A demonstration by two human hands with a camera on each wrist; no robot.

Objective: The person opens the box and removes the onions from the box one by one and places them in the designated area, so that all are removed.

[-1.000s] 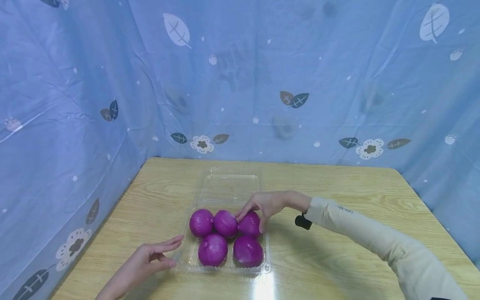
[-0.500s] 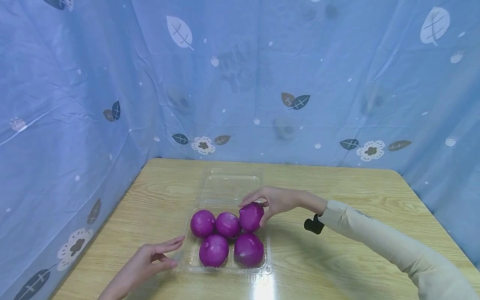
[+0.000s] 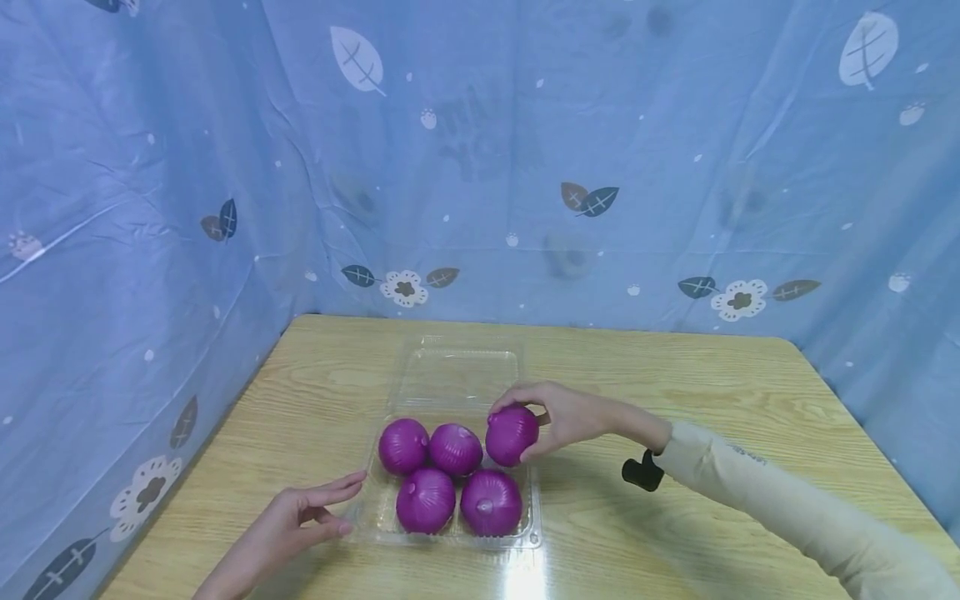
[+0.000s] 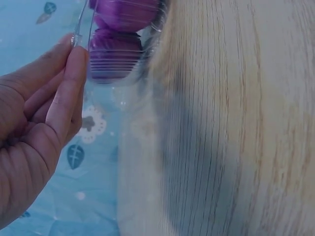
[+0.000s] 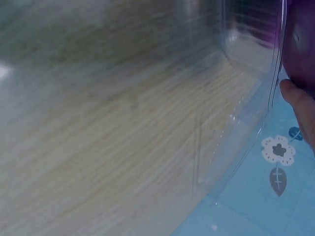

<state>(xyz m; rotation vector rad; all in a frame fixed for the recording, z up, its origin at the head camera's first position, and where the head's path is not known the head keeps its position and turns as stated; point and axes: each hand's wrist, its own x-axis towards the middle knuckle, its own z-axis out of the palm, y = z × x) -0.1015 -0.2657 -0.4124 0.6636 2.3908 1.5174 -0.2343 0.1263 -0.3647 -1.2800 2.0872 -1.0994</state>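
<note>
A clear plastic clamshell container [image 3: 536, 510] lies on the table with its lid [image 3: 457, 375] laid back, away from me. Several purple onions sit in it: one at the back left [image 3: 403, 447], one beside it [image 3: 456, 450], and two in front [image 3: 426, 500], [image 3: 491, 502]. My right hand [image 3: 566, 414] grips another onion [image 3: 512, 435] over the back right of the container. In the right wrist view a fingertip [image 5: 298, 101] touches that onion. The left hand [image 3: 288, 527] holds the container's left rim. In the left wrist view its fingertips pinch the clear edge.
The wooden table [image 3: 675, 375] carries everything. A blue patterned cloth [image 3: 480, 167] hangs at the back and on both sides. A small black device [image 3: 642, 472] is strapped at the right wrist, beside the pale sleeve [image 3: 750, 479].
My right hand has raised the back right onion slightly and moved it a little to the right. The front right onion has turned, its tip now facing me. The left hand stays put.
</note>
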